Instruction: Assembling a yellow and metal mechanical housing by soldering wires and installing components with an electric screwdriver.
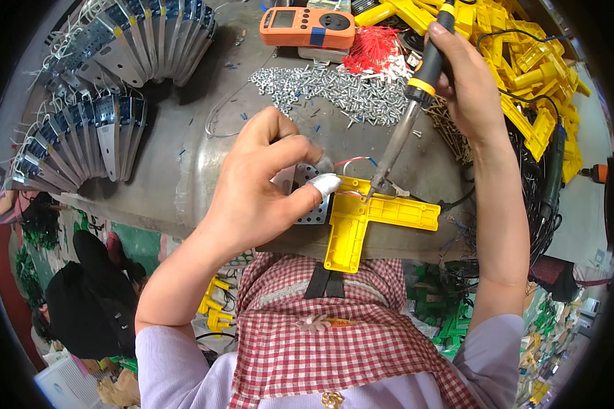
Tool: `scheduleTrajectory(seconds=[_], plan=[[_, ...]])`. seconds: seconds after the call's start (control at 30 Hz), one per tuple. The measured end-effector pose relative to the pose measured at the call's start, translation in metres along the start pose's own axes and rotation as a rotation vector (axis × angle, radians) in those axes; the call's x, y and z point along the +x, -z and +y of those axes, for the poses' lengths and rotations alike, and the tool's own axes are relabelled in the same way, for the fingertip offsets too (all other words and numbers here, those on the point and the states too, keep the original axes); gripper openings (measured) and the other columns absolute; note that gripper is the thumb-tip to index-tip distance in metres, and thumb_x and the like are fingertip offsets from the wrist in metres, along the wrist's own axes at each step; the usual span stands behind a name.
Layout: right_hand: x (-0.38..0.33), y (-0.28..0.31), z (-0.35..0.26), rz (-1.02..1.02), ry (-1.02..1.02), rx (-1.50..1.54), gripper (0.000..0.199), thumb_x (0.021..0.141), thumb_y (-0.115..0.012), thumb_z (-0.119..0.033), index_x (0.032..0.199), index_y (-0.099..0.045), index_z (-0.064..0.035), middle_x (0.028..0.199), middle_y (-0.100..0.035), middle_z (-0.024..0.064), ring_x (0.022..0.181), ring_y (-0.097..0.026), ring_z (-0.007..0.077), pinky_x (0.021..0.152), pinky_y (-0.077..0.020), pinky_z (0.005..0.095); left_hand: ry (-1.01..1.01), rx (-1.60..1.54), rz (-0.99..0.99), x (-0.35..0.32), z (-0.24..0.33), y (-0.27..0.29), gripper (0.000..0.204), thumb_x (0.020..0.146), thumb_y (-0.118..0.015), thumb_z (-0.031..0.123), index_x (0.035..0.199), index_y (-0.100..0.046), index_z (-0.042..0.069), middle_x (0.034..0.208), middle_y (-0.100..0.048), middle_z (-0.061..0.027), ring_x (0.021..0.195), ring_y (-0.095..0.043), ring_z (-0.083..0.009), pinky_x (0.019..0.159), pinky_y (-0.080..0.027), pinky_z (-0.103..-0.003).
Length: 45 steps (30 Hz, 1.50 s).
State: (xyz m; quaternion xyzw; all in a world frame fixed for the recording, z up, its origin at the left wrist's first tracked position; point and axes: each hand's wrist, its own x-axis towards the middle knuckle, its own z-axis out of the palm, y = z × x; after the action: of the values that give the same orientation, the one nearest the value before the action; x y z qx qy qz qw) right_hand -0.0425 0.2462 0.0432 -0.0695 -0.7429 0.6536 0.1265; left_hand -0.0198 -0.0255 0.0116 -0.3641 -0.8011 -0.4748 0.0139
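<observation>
My right hand (472, 88) is raised, its fingers wrapped round the dark handle of a soldering iron (428, 71) with a yellow ring. The metal shaft slants down, its tip at the inner corner of a yellow T-shaped plastic housing (351, 235). That housing lies open side up at the table's near edge. My left hand (256, 180) is closed in a pinch at the housing's left arm, white wrapping on the thumb and grey on the index finger. Thin red and white wires (351, 161) come out at these fingertips. Under them sits a perforated metal plate (314, 215), partly hidden.
Loose screws (348, 92) cover the table's middle, with an orange multimeter (307, 27) and red parts (375, 51) behind. Yellow housings (525, 68) are heaped at right beside black cables (542, 204). Metal plates with wires (126, 48) stand fanned at left. A person in black (89, 300) is beyond.
</observation>
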Motion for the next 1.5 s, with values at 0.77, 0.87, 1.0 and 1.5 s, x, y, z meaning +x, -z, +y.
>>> scheduleTrajectory(seconds=[0.77,0.87,1.0,1.5], plan=[[0.125,0.018,0.042,0.441,0.702,-0.593,0.031,0.088,-0.062,-0.018,0.112,-0.053,-0.0015,0.098,-0.064,0.0154,0.086,-0.064,0.0234,0.078,-0.0493,0.0337,0.046,0.06,-0.414,-0.02,-0.002,0.008,0.066,0.068,-0.075,0.012,0.127,-0.047,-0.001,0.115,-0.055,-0.0191,0.103,-0.055,-0.0358,0.095,-0.041,-0.043],[0.119,0.03,0.049,0.094,0.047,-0.642,0.032,0.088,-0.06,-0.024,0.111,-0.059,-0.0019,0.085,-0.068,0.0121,0.082,-0.065,0.0211,0.074,-0.0506,0.0334,-0.059,0.184,-0.509,-0.015,-0.007,0.001,0.084,0.062,-0.08,0.015,0.131,-0.038,-0.006,0.125,-0.045,-0.0247,0.117,-0.044,-0.0394,0.1,-0.039,-0.042],[0.015,0.032,0.027,-0.951,-0.074,-0.642,0.024,0.086,-0.064,-0.022,0.094,-0.065,0.0003,0.08,-0.064,0.0072,0.075,-0.06,0.0172,0.07,-0.0485,0.0303,0.008,0.256,-0.53,-0.022,-0.014,0.017,0.085,0.058,-0.08,0.012,0.13,-0.039,-0.005,0.126,-0.047,-0.0225,0.121,-0.043,-0.0395,0.102,-0.038,-0.043],[-0.103,0.036,-0.01,-0.706,-0.285,-0.448,0.022,0.089,-0.058,-0.02,0.096,-0.065,-0.0006,0.073,-0.066,0.0089,0.065,-0.061,0.0151,0.062,-0.0473,0.0282,-0.166,0.316,-0.197,0.001,0.033,-0.033,0.048,0.073,-0.069,0.014,0.116,-0.052,0.004,0.122,-0.056,-0.0142,0.11,-0.054,-0.0293,0.097,-0.036,-0.044]])
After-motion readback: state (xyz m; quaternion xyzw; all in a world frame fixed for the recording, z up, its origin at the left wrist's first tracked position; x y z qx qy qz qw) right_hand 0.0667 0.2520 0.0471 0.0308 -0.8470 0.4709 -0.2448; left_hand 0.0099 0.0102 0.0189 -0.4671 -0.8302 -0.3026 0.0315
